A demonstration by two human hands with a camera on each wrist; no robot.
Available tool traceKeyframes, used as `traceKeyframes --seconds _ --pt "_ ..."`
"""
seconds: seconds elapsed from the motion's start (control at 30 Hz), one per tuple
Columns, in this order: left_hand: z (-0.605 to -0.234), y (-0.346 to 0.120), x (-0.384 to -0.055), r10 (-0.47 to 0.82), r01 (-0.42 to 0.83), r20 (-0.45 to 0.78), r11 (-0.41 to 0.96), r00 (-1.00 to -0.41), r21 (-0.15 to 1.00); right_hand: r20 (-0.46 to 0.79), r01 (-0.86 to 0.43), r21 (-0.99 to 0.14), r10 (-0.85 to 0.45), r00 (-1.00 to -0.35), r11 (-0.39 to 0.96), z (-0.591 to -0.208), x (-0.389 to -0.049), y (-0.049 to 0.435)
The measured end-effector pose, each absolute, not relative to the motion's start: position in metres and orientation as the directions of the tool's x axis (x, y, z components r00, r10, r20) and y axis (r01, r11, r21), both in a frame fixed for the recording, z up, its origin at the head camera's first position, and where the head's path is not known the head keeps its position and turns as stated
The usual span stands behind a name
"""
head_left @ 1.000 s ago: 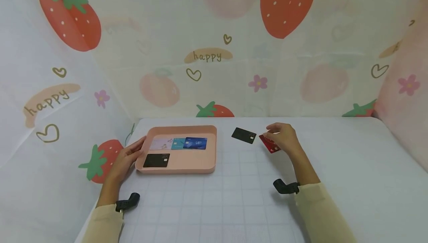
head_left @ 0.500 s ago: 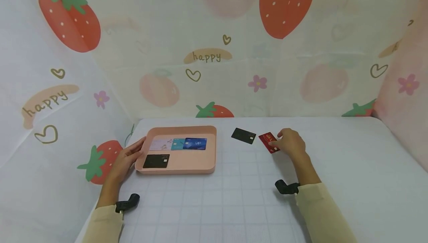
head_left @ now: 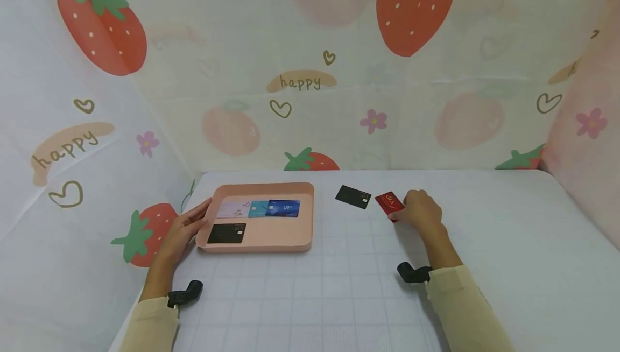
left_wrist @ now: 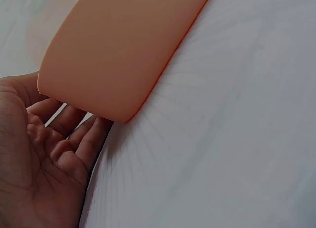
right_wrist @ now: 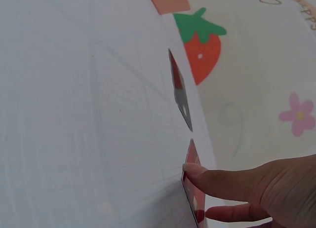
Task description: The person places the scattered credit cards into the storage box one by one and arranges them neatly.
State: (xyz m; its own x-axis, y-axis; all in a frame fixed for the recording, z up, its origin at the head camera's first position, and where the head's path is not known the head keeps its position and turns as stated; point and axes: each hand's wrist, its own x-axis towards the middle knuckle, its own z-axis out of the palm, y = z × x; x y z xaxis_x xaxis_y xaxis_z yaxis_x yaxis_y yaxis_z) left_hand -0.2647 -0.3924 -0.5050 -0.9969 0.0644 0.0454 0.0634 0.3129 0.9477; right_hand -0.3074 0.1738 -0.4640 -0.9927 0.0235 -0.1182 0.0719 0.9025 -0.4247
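My left hand (head_left: pixel 180 236) holds the left side of a shallow pink tray (head_left: pixel 278 241), thumb at its rim; the tray partly hides the fingers in the left wrist view. In the tray lie a pale patterned card (head_left: pixel 232 209), a teal card (head_left: pixel 258 208) and a blue VIP card (head_left: pixel 286 208) in an overlapping row, with a black card (head_left: pixel 226 233) below. My right hand (head_left: pixel 422 212) pinches a red VIP card (head_left: pixel 388 202) by its near edge. The right wrist view shows the thumb (right_wrist: pixel 197 171) on the card's edge, a finger at its other side.
Another black card (head_left: pixel 353 196) lies on the white table (head_left: pixel 300 303) between the tray and the red card. A cloth printed with strawberries (head_left: pixel 416 13) hangs behind the table and along both sides.
My right hand has drawn back right from over the red card and dropped to its near edge, uncovering its face. My left hand and the tray have stayed put.
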Motion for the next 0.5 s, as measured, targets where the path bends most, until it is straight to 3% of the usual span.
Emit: traceKeyframes --seconds 0.5 --pt "-0.5070 -0.3922 -0.2670 0.062 0.063 0.046 0.327 -0.997 0.943 -0.111 0.079 -0.444 0.033 -0.993 0.892 -0.4690 -0.3092 0.1736"
